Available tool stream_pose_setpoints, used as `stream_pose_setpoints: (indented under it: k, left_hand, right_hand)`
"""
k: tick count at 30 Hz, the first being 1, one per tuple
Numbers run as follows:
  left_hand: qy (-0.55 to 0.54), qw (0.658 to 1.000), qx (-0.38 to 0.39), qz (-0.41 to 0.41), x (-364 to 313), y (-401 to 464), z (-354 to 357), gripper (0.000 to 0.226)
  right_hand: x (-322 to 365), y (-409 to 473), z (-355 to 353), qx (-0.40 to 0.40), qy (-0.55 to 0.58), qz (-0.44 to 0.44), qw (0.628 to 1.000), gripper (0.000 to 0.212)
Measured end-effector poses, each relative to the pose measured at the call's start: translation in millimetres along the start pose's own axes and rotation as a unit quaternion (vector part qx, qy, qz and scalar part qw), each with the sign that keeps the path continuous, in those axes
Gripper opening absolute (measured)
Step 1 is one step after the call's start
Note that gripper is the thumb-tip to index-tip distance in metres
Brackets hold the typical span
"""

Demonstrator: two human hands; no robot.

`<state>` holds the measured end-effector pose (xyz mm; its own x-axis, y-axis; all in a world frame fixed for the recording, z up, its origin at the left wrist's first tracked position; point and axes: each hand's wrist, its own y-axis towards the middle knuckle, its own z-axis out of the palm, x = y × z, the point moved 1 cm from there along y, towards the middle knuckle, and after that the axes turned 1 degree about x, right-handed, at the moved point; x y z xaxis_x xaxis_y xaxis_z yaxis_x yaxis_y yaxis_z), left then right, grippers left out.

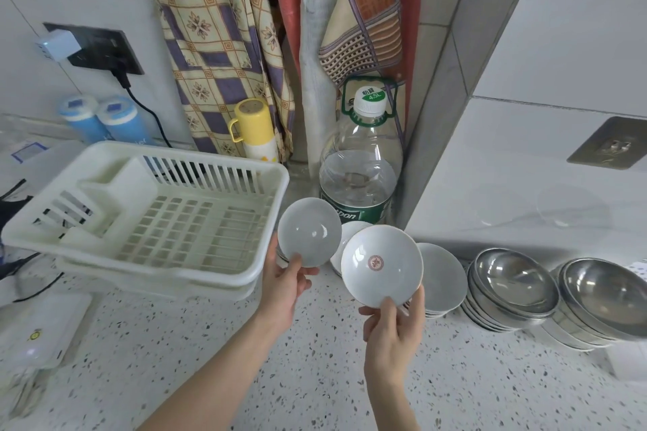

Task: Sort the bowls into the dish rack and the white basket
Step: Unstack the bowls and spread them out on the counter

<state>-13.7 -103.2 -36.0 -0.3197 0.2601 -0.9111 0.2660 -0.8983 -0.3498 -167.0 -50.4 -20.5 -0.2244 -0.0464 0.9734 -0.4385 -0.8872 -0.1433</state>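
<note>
Mid-sort, two bowls lifted at once. Left hand (284, 285) closed on a plain white bowl (309, 232), thumb pressed on the lower rim, bowl tilted up just beside the right edge of the white basket (147, 210). Right hand (392, 322) closed on a gold-rimmed bowl (381, 265) with a red mark at its centre, grip the same: thumb on the near rim, fingers behind. Both bowls clear of the worktop (315, 378), nearly touching each other.

More white bowls (443, 276) leaning in a row behind the right hand, then two nests of steel bowls (514, 283) further right against the wall. Basket empty so far. Hard to tell whether this slatted basket counts as the dish rack; no second container in view.

Next move, likely: swing the left bowl over the basket rim and set it down inside, low enough not to clatter; the marked bowl may belong elsewhere, so a choice between containers needed first.

Speckled stone worktop, tiled walls, hanging cloths (217, 45) at the back, a large water bottle (360, 164) in the corner, a yellow flask (257, 129) beside it.
</note>
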Motion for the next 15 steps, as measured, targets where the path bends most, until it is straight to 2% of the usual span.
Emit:
stream_pose_setpoints:
  k: [9, 15]
  left_hand:
    - [0.015, 0.998, 0.059, -0.012, 15.0, -34.8, -21.6, 0.057]
    - [0.047, 0.998, 0.032, -0.030, 37.3, -63.2, -52.9, 0.061]
  right_hand:
    - [2.8, -30.3, -32.8, -0.024, -0.005, -0.005, 1.000, 0.055]
    - [-4.0, -47.6, -51.8, -0.022, -0.030, 0.009, 0.999, 0.055]
